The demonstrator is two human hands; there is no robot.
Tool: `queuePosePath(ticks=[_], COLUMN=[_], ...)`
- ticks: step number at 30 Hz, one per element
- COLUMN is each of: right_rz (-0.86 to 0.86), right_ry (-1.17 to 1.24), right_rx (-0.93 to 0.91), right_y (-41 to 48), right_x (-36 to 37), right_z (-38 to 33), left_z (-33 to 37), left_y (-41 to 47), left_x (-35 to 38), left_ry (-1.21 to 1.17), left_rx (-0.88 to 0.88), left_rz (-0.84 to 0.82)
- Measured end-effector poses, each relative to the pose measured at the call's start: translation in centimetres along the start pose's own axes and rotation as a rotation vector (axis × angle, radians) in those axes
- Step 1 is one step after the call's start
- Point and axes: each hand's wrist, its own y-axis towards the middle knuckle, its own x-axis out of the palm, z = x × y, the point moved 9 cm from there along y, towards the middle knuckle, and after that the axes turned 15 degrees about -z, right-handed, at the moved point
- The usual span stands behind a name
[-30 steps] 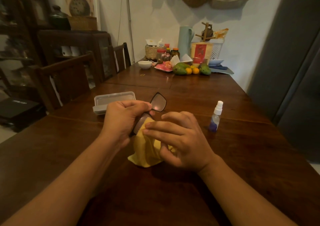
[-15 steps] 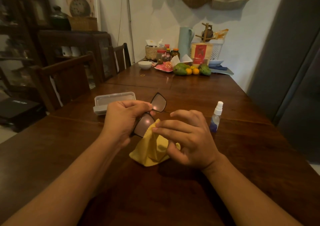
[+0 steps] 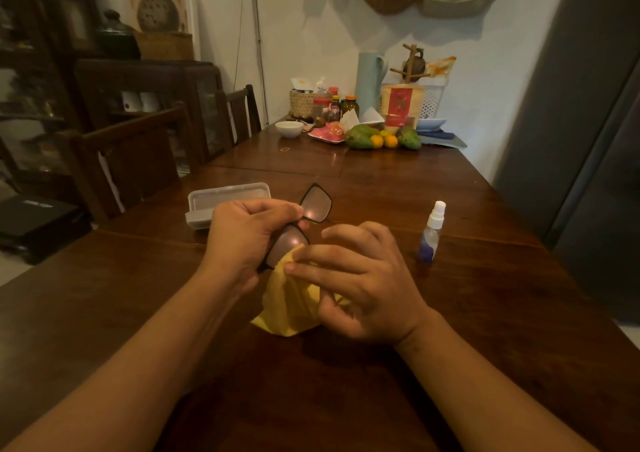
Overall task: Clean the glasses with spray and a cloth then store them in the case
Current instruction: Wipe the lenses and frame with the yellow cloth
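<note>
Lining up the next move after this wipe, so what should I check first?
1. Left hand grips glasses: ok.
2. Right hand pinches cloth at the near lens: ok.
3. Glasses clean: cannot tell, glare on both lenses.
4. Case open on table: ok.
5. Spray upright, apart from right hand: ok.

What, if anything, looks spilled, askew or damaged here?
Nothing stands out. The left hand holds the black-framed glasses, the right hand presses the yellow cloth to the near lens, the small clear spray bottle stands upright, and the translucent plastic case lies behind.
</note>
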Motion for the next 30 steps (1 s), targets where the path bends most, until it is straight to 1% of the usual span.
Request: queuePosePath(ticks=[3, 6, 8, 12, 14, 17, 20, 24, 28, 30], right_rz=[0.004, -0.012, -0.040, -0.100, -0.085, -0.032, -0.052, -0.102, -0.071, -0.029], right_ry=[-0.004, -0.008, 0.009, 0.035, 0.033, 0.037, 0.008, -0.021, -0.069, -0.094], right_rx=[0.075, 0.105, 0.093, -0.002, -0.009, 0.051, 0.088, 0.045, -0.031, -0.007], right_y=[-0.4, -0.3, 0.2, 0.7, 0.4, -0.1, 0.1, 1.0, 0.5, 0.0], right_x=[-0.2, 0.0, 0.4, 1.0, 0.7, -0.1, 0.4, 1.5, 1.1, 0.5], right_z=[1.2, 1.3, 0.8, -0.3, -0.2, 0.8, 0.7, -0.6, -0.9, -0.2], left_z=[0.0, -0.2, -0.3, -0.1, 0.0, 0.0, -0.1, 0.0, 0.1, -0.1], left_y=[0.0, 0.1, 0.0, 0.0, 0.0, 0.0, -0.1, 0.0, 0.0, -0.1], left_x=[0.3, 0.7, 0.7, 0.4, 0.3, 0.4, 0.6, 0.5, 0.4, 0.5], left_ry=[-0.031, -0.050, -0.068, -0.062, -0.051, -0.040, -0.065, -0.026, -0.040, -0.058], left_rx=[0.009, 0.003, -0.003, 0.000, 0.008, 0.013, 0.014, 0.005, 0.005, 0.000], left_rz=[-0.028, -0.040, -0.048, -0.037, -0.019, -0.010, -0.025, -0.029, -0.006, -0.002])
